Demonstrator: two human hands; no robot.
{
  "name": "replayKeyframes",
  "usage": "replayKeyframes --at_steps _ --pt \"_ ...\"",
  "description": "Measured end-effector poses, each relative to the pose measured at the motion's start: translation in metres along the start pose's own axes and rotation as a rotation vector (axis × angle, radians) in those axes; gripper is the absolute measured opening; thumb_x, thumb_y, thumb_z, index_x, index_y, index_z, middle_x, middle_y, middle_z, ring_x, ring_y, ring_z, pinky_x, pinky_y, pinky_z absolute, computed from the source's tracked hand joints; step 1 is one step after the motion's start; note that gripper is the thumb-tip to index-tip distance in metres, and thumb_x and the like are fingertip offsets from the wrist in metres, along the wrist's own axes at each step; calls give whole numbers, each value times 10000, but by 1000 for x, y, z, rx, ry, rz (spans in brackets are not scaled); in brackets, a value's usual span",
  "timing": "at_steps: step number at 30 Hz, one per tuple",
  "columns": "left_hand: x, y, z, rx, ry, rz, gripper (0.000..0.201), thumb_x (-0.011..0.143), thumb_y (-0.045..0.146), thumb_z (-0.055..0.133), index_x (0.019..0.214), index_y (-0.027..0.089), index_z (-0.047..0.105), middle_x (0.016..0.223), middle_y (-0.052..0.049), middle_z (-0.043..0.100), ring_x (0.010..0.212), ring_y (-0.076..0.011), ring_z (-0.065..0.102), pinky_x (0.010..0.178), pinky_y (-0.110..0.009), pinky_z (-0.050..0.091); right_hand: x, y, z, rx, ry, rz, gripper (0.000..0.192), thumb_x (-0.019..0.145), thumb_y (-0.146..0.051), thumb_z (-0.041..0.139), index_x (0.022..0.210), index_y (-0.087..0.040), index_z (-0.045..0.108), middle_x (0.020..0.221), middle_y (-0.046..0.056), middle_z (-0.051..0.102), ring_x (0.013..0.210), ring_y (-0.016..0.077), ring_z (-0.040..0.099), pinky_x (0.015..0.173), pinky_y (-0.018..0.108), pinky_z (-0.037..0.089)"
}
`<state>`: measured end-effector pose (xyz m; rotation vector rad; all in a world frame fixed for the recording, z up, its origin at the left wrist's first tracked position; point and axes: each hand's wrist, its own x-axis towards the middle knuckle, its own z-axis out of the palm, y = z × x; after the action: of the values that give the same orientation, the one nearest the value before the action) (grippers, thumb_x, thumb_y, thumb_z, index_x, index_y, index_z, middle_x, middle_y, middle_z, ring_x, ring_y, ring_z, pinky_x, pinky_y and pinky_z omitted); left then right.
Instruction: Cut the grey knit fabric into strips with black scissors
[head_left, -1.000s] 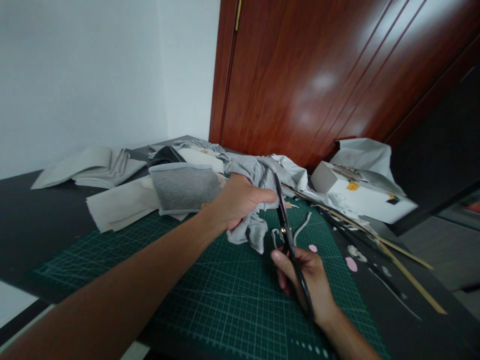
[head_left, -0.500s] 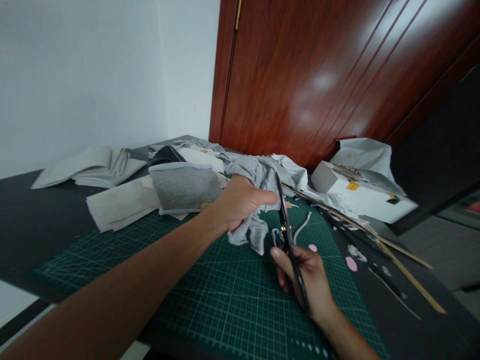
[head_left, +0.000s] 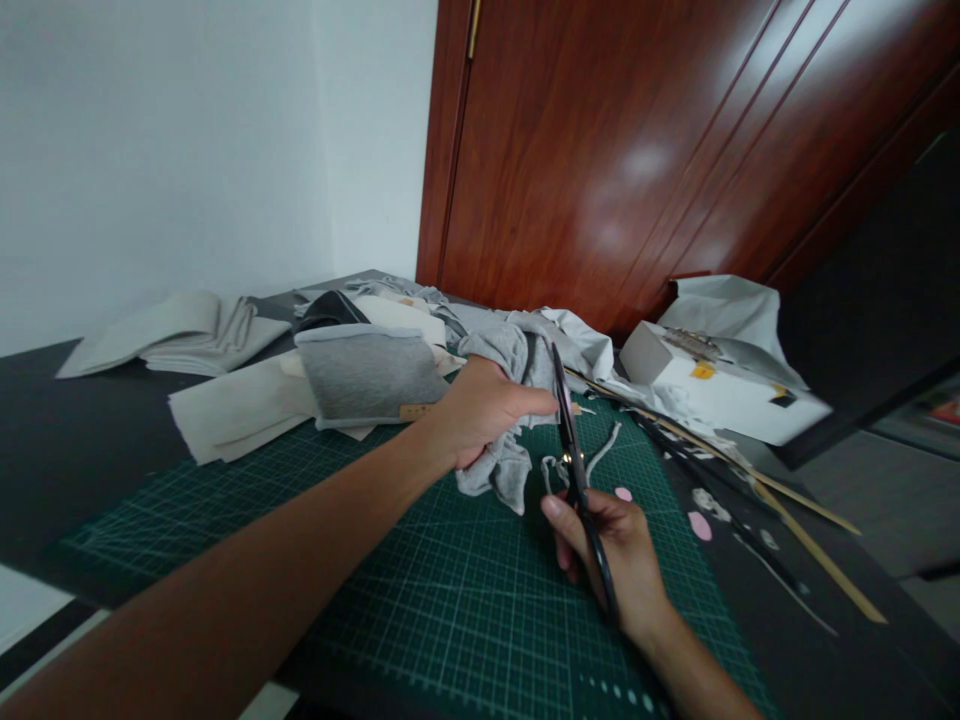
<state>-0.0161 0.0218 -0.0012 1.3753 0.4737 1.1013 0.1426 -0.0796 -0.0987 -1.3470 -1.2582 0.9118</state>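
My left hand (head_left: 480,412) grips a bunched light grey cloth (head_left: 511,355) above a green cutting mat (head_left: 420,580); a loose flap of the cloth hangs below the fist. My right hand (head_left: 611,560) holds black scissors (head_left: 572,450) by the handles, blades pointing up and away, right beside the cloth at my left thumb. The blades look nearly closed. Thin grey fabric strips (head_left: 592,462) lie on the mat just behind the scissors.
Folded grey and white fabric pieces (head_left: 360,375) and a pale stack (head_left: 180,335) lie at the back left of the dark table. A white box (head_left: 720,385) and wooden sticks (head_left: 795,510) are at the right. Pink scraps (head_left: 701,525) lie near the mat's edge. A brown door stands behind.
My left hand has lifted the cloth slightly and shifted a little right. The scissors and my right hand stay almost in place beside it.
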Motion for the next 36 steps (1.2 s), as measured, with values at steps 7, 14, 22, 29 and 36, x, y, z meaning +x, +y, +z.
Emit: replayKeyframes --at_steps 7,14,22,29,36 --pt "2 8 5 -415 94 -114 152 681 220 736 817 155 714 812 -63 756 807 -245 726 832 -392 563 -2 -5 0 -25 44 -22 457 776 -610 790 674 -179 677 407 -33 554 312 101 450 305 191 334" --pt "4 14 1 -597 172 -263 335 545 17 641 840 157 716 744 -62 753 863 -318 742 836 -467 582 -2 -10 0 -47 38 -27 474 767 -618 786 635 -182 657 395 -35 540 306 95 450 303 182 342" --pt "8 21 -2 -596 177 -151 265 647 62 644 883 155 719 816 -52 752 898 -282 734 864 -449 587 -4 -3 2 -22 -22 -40 427 797 -558 799 650 -187 644 407 -47 531 323 87 444 321 172 335" --pt "20 26 4 -497 78 -66 146 705 106 754 798 143 647 787 -45 714 805 -232 718 849 -438 588 -5 -2 2 -1 -24 -50 416 809 -536 797 663 -179 642 413 -47 532 325 79 435 326 163 332" --pt "51 30 21 -207 39 199 282 621 170 854 775 164 619 846 -46 703 814 -240 702 816 -427 578 1 -3 -4 58 46 -126 415 797 -526 809 670 -173 631 443 -38 557 336 79 457 334 159 365"
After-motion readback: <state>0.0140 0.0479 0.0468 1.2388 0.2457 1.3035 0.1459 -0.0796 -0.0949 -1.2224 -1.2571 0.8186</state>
